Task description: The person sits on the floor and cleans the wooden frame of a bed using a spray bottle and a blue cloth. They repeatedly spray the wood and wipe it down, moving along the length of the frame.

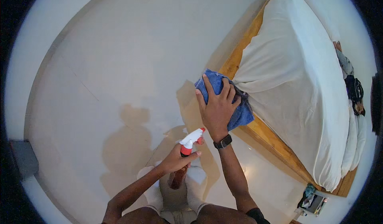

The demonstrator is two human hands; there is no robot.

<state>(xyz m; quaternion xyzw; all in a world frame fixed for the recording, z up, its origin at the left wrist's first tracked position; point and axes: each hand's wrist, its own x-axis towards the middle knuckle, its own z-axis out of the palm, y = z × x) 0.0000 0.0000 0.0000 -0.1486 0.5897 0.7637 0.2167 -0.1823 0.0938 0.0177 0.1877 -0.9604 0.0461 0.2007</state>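
My left hand [177, 160] is wrapped round the neck of a spray bottle [192, 140]. The bottle has a white and red trigger head and a dark reddish-brown body, and it hangs upright in front of my legs. My right hand [218, 104], with a dark watch on the wrist, presses a folded blue cloth [241, 116] onto the wooden bed frame [275, 140]. Its fingers lie spread over the cloth, the thumb at the left edge. The part of the frame under the cloth is hidden.
A white sheet [295, 76] covers the bed on the right and hangs close to the cloth. Dark clothes [353, 90] lie at the bed's far side. A small stand with items [313, 202] is at lower right, and a grey box [24, 159] at the left wall.
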